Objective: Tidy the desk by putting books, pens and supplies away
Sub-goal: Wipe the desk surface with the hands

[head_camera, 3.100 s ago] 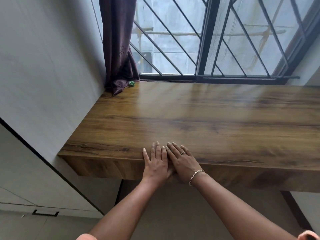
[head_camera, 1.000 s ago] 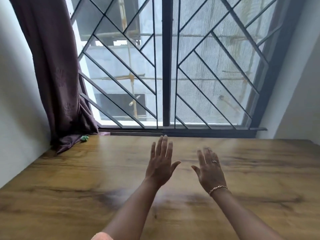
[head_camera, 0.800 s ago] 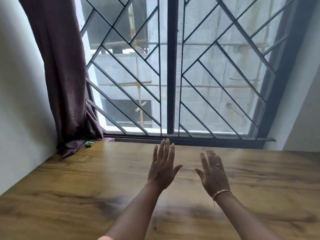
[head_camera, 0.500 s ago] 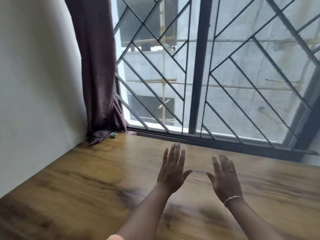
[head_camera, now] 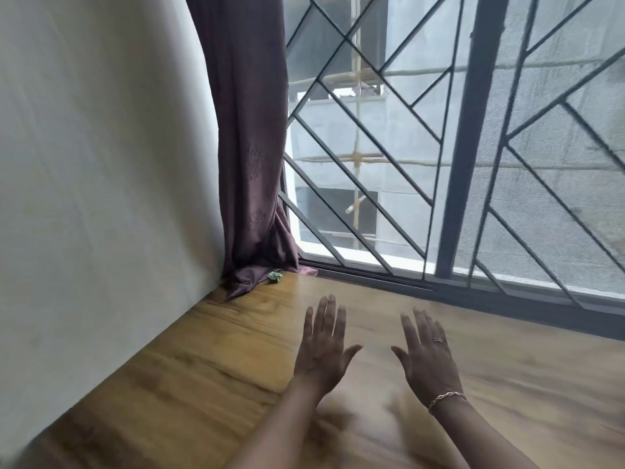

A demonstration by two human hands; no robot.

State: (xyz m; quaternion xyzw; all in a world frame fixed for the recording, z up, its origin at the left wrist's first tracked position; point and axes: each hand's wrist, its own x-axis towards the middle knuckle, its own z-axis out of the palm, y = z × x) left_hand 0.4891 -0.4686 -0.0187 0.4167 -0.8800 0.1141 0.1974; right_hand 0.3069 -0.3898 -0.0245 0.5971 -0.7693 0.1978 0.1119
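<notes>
The wooden desk [head_camera: 216, 360] fills the lower part of the head view. My left hand [head_camera: 321, 353] is raised above it, palm forward, fingers spread, holding nothing. My right hand [head_camera: 427, 360] hovers beside it to the right, also open and empty, with a ring and a thin bracelet on the wrist. No books, pens or supplies show on the desk. A small green scrap [head_camera: 274, 276] lies in the far left corner by the curtain's hem.
A dark purple curtain [head_camera: 247, 147] hangs in the corner and bunches on the desk. A white wall [head_camera: 101, 181] runs along the left edge. A barred window [head_camera: 456, 147] with a dark frame stands behind the desk.
Both hands lifted off the desk's front edge and now hover open above it. The view has swung left toward the wall and curtain.
</notes>
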